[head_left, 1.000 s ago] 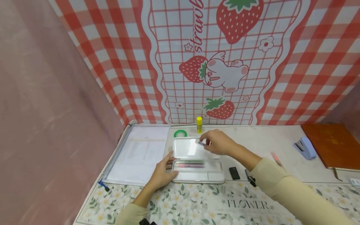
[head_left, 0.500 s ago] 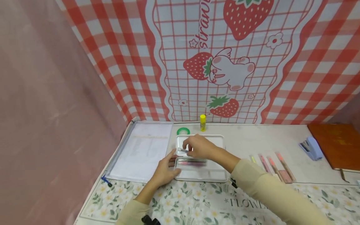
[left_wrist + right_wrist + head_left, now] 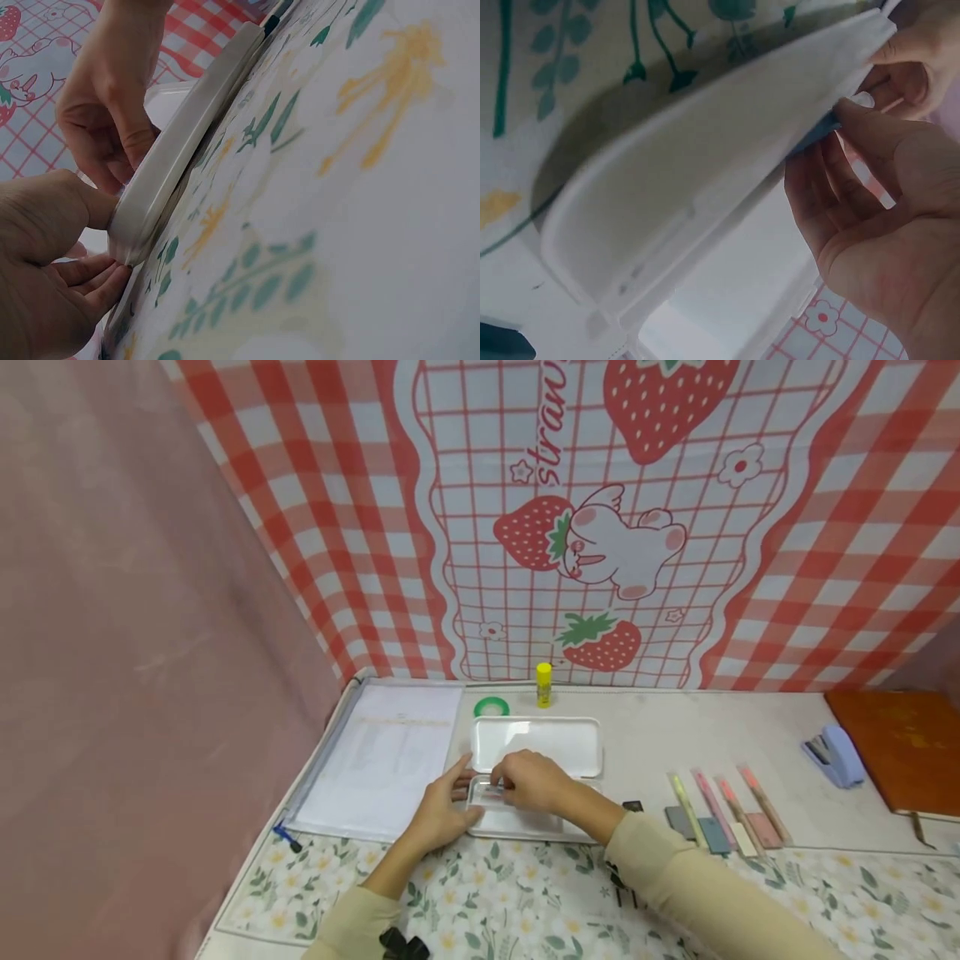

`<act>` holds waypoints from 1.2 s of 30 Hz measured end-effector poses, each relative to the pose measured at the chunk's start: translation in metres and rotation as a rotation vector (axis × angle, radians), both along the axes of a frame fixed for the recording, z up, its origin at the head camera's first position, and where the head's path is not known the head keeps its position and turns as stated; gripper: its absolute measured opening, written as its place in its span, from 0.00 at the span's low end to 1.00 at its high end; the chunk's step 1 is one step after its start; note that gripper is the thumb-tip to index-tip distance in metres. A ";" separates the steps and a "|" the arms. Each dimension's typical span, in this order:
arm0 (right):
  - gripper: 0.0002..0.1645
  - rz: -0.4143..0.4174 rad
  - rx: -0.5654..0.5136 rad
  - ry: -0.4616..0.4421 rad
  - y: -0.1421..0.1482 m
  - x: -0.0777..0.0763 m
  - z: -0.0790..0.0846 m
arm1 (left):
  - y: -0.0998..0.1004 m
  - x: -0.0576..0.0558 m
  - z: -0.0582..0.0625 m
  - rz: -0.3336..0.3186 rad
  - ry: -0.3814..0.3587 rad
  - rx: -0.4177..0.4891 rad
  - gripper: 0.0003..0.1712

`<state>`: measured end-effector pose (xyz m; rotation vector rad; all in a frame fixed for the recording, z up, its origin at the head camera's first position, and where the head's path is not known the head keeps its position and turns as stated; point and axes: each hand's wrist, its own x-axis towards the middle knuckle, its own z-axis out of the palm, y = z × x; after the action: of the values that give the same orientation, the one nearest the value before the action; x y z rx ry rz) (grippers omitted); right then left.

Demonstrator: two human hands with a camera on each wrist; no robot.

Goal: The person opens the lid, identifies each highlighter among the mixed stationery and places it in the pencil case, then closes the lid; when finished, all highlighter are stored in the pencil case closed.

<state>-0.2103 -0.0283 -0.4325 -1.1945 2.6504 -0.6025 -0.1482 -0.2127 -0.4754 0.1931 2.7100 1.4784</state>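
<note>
A white pencil case lies on the table with its lid folded back. My left hand grips its left end, thumb at the near side and fingers at the back; the left wrist view shows this grip on the case wall. Over the case's left compartment, my right hand pinches a slim blue pen with a clear tip between thumb and fingers. That hand covers much of the compartment, so the pens lying inside are mostly hidden in the head view.
On the right lie several pens with small coloured blocks, a blue stapler and a brown notebook. Behind the case are green tape and a yellow glue stick. A zip folder is at left.
My right hand has moved left and down with the pen, from above the lid to inside the case. My left hand keeps its grip. The pens and blocks at right have come into view.
</note>
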 end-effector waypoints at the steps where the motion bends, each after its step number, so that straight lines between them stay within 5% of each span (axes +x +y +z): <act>1: 0.12 0.003 0.008 0.014 -0.001 0.000 -0.002 | 0.000 0.000 0.000 0.003 0.000 -0.001 0.49; 9: 0.12 0.018 0.008 0.136 -0.004 0.004 -0.006 | 0.000 -0.002 -0.001 0.004 0.016 -0.004 0.50; 22: 0.12 0.023 0.024 0.124 -0.002 0.006 -0.003 | 0.000 -0.001 -0.002 0.005 0.009 -0.004 0.50; 28: 0.16 -0.043 0.026 0.069 0.007 0.005 0.013 | 0.000 -0.001 -0.002 -0.007 0.011 -0.003 0.50; 36: 0.19 -0.137 -0.028 0.183 0.055 -0.002 0.046 | 0.000 0.001 -0.001 0.003 0.014 0.001 0.49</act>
<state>-0.2123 0.0265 -0.3865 -1.1324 2.9054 -0.5791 -0.1471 -0.2123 -0.4766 0.2004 2.7214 1.4854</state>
